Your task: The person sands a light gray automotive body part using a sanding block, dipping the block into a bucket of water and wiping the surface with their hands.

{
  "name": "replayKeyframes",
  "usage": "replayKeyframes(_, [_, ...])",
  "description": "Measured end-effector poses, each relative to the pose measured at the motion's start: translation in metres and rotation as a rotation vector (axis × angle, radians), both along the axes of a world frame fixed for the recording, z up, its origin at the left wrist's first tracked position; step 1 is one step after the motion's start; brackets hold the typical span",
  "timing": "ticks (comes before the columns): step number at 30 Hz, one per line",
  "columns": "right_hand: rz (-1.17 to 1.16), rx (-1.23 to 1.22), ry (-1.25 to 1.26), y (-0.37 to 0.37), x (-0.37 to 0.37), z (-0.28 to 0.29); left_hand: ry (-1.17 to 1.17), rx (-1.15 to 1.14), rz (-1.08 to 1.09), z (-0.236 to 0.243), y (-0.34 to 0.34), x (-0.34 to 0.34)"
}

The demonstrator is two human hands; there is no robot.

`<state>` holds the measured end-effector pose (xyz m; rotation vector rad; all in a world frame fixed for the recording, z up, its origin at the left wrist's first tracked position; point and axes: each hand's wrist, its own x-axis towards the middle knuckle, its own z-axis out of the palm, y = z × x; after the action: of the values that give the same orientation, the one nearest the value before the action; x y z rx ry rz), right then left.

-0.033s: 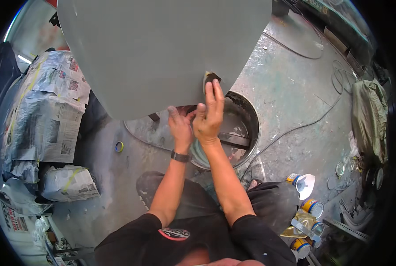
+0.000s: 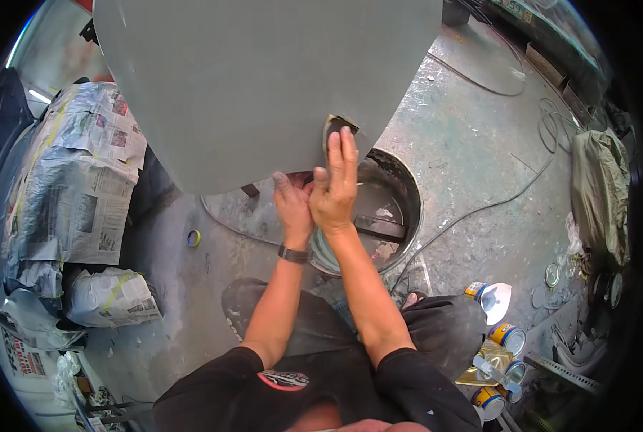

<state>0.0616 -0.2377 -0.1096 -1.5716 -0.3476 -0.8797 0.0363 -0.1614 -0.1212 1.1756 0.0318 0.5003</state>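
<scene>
A large smooth grey panel (image 2: 256, 79) fills the top centre. My right hand (image 2: 336, 180) presses a dark sanding pad (image 2: 338, 124) onto its lower right part, fingers extended and close together over the pad. My left hand (image 2: 292, 205) grips the panel's lower edge just left of my right hand, thumb upward, some fingertips hidden. A round metal tub (image 2: 415, 201) stands beneath the panel's right corner, holding murky liquid and a dark bar (image 2: 379, 227).
Newspaper-masked parts (image 2: 91, 201) line the left. A tape roll (image 2: 193, 238) and cables (image 2: 472, 211) lie on the concrete floor (image 2: 465, 144). Several paint cans (image 2: 507, 337) stand lower right, below a draped olive cover (image 2: 596, 194). My bent knees flank the tub's near side.
The sanding pad and my right hand have shifted slightly left on the panel. My left hand stays at the edge.
</scene>
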Motion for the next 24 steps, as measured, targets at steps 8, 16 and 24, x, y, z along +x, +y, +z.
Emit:
replayKeyframes(8, [-0.208, -0.092, -0.232, 0.003, 0.089, 0.131, -0.003, 0.037, -0.003, -0.009, 0.004, 0.009])
replayKeyframes(16, [-0.126, 0.044, 0.178, 0.002, 0.035, -0.016, -0.017, 0.046, 0.064, -0.006, 0.007, 0.011])
replayKeyframes(24, [-0.228, 0.008, 0.254, -0.004, 0.012, -0.003, -0.041, -0.009, 0.066, -0.002, -0.003, 0.008])
